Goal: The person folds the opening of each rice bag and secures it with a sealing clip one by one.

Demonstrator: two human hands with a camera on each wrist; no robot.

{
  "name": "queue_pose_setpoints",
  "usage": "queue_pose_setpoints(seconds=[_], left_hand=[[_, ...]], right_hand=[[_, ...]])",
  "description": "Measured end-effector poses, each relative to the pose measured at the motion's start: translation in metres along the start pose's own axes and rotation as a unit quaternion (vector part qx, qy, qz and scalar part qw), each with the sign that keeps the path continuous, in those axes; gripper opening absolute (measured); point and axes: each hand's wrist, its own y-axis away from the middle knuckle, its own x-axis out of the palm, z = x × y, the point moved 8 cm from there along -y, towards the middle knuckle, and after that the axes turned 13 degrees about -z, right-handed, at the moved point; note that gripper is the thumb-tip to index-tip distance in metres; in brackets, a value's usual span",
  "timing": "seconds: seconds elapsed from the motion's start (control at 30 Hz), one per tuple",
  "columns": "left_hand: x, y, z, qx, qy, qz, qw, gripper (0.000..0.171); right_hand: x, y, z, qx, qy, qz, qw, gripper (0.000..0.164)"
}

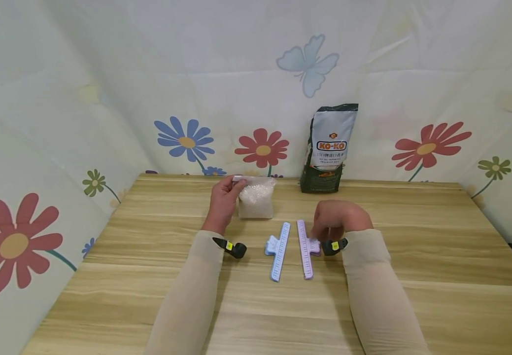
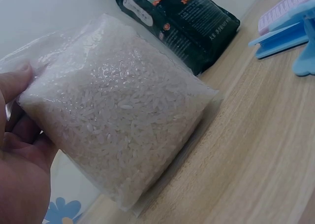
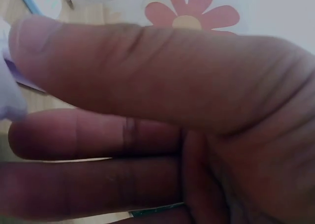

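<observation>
A clear plastic bag of white rice [image 1: 256, 201] stands on the table. My left hand [image 1: 223, 201] pinches its upper left corner between thumb and fingers; rice grains fill the bag [image 2: 118, 111] in the left wrist view. At the purple bag clip [image 1: 304, 251], my right hand [image 1: 341, 215] hovers by the clip's handle. In the right wrist view, thumb [image 3: 123, 69] and fingers [image 3: 93, 135] are apart, with part of the purple clip [image 3: 10, 86] just past their tips. Left of it lies a blue bag clip [image 1: 280, 251], untouched.
A green and white KO-KO rice package [image 1: 330, 150] stands upright at the table's back edge, right of the rice bag. Behind the wooden table [image 1: 415, 236] hangs a white curtain [image 1: 238, 93] printed with flowers and a butterfly.
</observation>
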Motion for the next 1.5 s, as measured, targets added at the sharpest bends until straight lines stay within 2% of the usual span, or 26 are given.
queue_pose_setpoints(seconds=[0.33, 0.57, 0.83, 1.0, 1.3, 1.5], left_hand=[[0.000, 0.001, -0.001, -0.005, -0.006, 0.000, 1.0000, 0.027], [0.000, 0.002, -0.001, -0.006, -0.004, 0.002, 1.0000, 0.028], [0.001, 0.003, -0.003, -0.002, -0.007, 0.009, 0.9999, 0.028], [0.000, 0.004, -0.003, -0.009, -0.013, 0.013, 0.9998, 0.030], [0.003, 0.012, -0.015, -0.035, 0.055, 0.044, 0.9969, 0.026], [0.002, 0.015, -0.018, -0.050, 0.049, 0.047, 0.9965, 0.028]], right_hand=[[0.008, -0.007, -0.003, -0.009, 0.000, 0.010, 1.000, 0.021], [0.010, -0.010, -0.003, -0.036, -0.009, 0.024, 0.999, 0.017], [0.009, -0.011, -0.004, -0.051, -0.046, 0.043, 0.997, 0.014], [0.004, -0.011, -0.003, -0.052, -0.077, 0.041, 0.995, 0.012], [-0.004, -0.009, -0.002, -0.077, -0.129, 0.015, 0.989, 0.011], [-0.007, -0.009, 0.000, -0.080, -0.167, 0.009, 0.983, 0.020]])
